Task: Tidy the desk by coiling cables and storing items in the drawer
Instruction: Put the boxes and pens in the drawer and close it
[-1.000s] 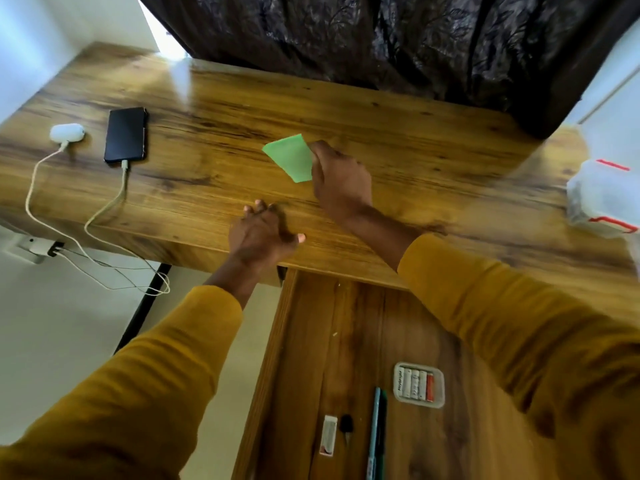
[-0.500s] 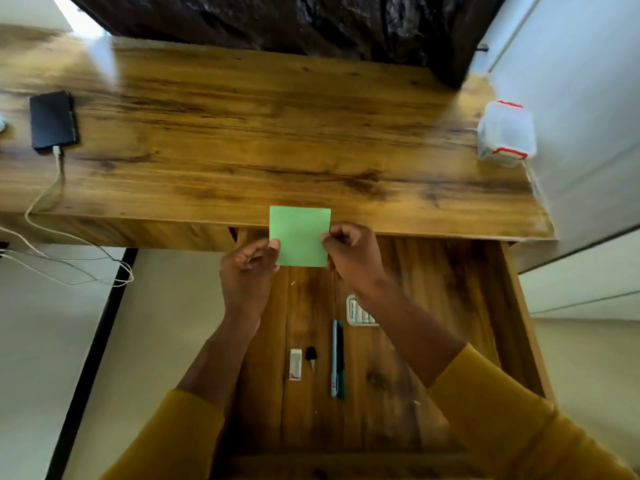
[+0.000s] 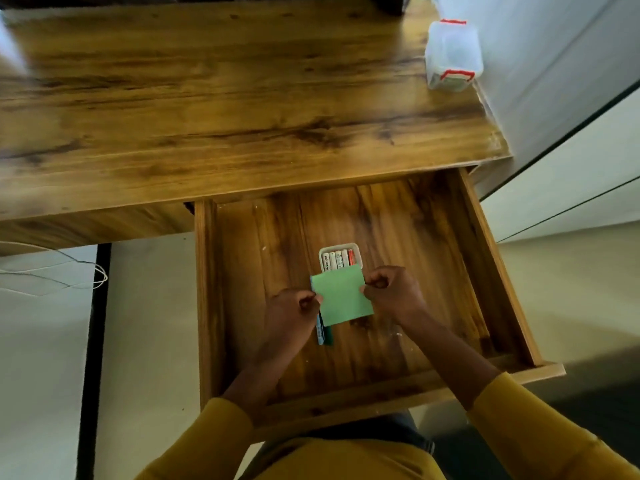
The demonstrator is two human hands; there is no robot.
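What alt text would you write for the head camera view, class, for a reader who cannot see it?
Two hands, the left hand and right hand, pinch a green paper square by its side edges over an open wooden drawer. It partly covers a battery case and pens there. A clear plastic container stands on the desk.

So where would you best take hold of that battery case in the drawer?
Grip the battery case across its two long sides at the far end, coming from above: it lies flat, and the green paper held in both hands covers its near end.
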